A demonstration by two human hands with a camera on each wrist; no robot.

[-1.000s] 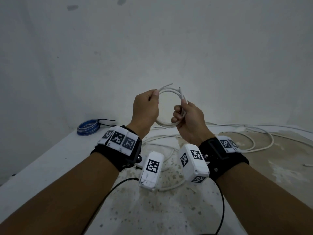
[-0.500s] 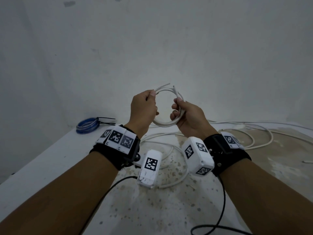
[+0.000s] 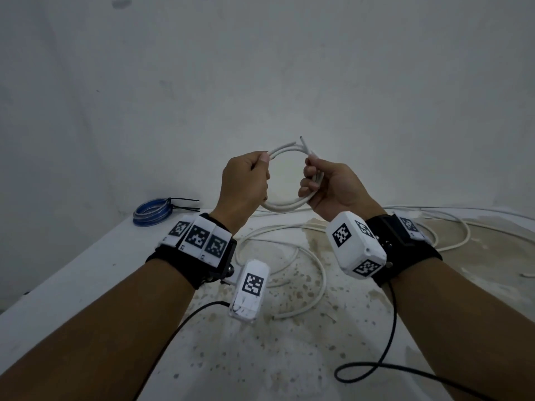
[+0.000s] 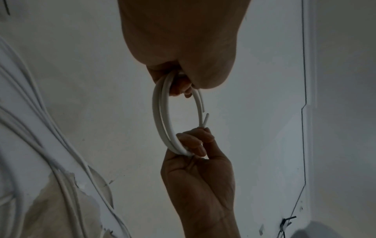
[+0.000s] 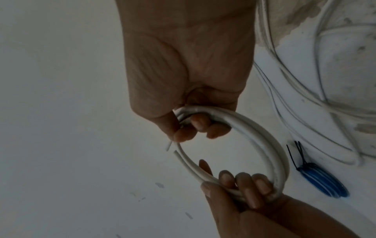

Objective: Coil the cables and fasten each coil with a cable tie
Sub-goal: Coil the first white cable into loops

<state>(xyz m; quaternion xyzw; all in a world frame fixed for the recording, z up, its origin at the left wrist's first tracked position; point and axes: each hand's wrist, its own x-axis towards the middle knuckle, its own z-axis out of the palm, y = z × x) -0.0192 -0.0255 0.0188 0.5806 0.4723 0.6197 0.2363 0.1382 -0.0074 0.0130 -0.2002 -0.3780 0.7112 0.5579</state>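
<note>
A small coil of white cable [image 3: 285, 204] [image 4: 160, 122] [image 5: 262, 128] is held up in the air above the table between both hands. My left hand [image 3: 246, 180] grips its left side, thumb and fingers curled round the strands. My right hand [image 3: 327, 183] grips its right side, fingers wrapped over the loops [image 5: 199, 122]. Two loose cable ends [image 3: 301, 141] stick out at the top of the coil. No tie is seen on this coil.
A blue cable coil [image 3: 152, 212] [image 5: 323, 182] bound with black cable ties [image 3: 185, 204] lies at the table's far left corner. Loose white cables [image 3: 312, 256] sprawl over the stained tabletop [image 3: 289, 357]. A black wire [image 3: 385, 357] trails from my right wrist. The wall stands close behind.
Both hands have drawn slightly apart and the coil has opened into a rounder ring, held a little higher. The right hand's grip has shifted along the coil's right side.
</note>
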